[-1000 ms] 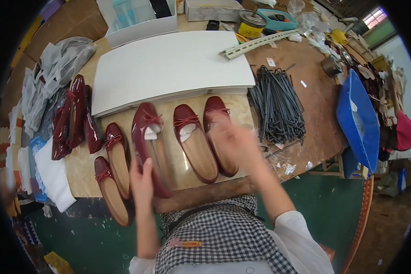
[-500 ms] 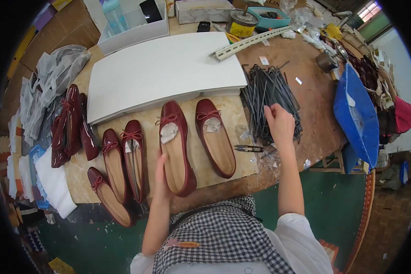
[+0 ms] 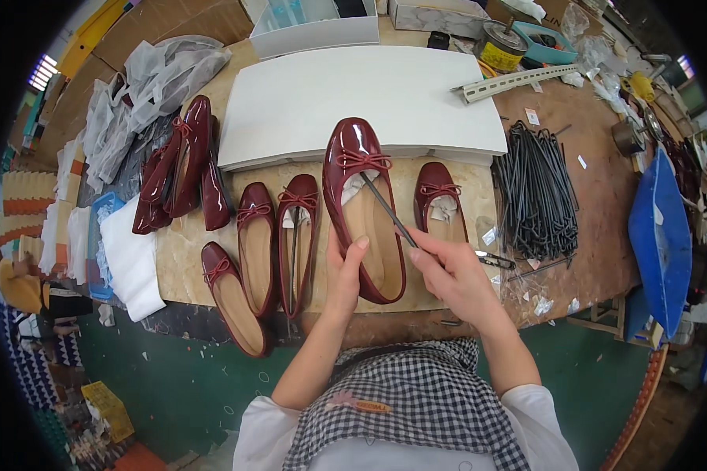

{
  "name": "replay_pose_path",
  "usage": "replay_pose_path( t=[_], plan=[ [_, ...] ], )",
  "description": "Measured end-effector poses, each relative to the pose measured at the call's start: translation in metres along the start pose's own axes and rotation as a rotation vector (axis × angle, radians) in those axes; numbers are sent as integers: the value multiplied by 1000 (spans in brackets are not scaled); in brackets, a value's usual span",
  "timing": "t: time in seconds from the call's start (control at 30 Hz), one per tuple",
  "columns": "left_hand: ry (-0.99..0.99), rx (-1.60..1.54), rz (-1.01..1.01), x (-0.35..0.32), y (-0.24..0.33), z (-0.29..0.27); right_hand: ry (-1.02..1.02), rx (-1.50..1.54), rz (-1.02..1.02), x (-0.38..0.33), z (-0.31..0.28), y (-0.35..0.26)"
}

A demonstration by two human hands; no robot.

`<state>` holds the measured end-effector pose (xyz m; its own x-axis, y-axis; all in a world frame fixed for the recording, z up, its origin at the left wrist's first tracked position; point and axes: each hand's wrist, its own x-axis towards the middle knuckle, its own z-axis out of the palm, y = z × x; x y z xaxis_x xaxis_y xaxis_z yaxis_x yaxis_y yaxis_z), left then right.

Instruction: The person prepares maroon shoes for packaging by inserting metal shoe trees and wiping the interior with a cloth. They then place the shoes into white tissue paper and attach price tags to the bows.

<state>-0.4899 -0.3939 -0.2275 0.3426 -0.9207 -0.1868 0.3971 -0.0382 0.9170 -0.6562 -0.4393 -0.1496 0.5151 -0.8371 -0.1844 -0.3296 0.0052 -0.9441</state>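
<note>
My left hand (image 3: pixel 344 275) grips a dark red patent ballet flat (image 3: pixel 390 279) by its side, raised off the table with its opening facing me. In my right hand (image 3: pixel 456 275) is a thin dark rod (image 3: pixel 385 206), slanting into the flat with its far end at the paper wad (image 3: pixel 355 187) under the bow. A matching ballet flat (image 3: pixel 434 174), paper in its toe, lies just behind my right hand. To the left rest three more flats; one ballet flat (image 3: pixel 305 188) has a rod lengthwise inside it.
A heap of dark rods (image 3: pixel 534 196) lies right of the white board stack (image 3: pixel 353 94). Small thread snips (image 3: pixel 495 261) sit near my right hand. More glossy shoes (image 3: pixel 192 157) are piled left, beside a white cloth (image 3: pixel 130 259). A blue container (image 3: pixel 658 243) stands far right.
My right hand has come from the rod heap to the shoe, bringing a rod into it. My left hand has lifted the shoe off the table. The whole view has shifted.
</note>
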Motion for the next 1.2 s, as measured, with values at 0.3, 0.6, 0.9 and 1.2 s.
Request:
replay_pose_path(
  t=[0.3,0.6,0.9,1.2],
  plan=[
    [25,92,182,-8,-14,7,364,-430,-411,17,32,-7],
    [-9,354,-210,-12,-5,-21,189,-241,-235,13,19,35],
    [-275,1186,81,14,-25,60,591,-1239,246,30,-137,123],
    [-268,-199,-613,-10,-52,32,830,-625,-19,6,-122,76]
  ],
)
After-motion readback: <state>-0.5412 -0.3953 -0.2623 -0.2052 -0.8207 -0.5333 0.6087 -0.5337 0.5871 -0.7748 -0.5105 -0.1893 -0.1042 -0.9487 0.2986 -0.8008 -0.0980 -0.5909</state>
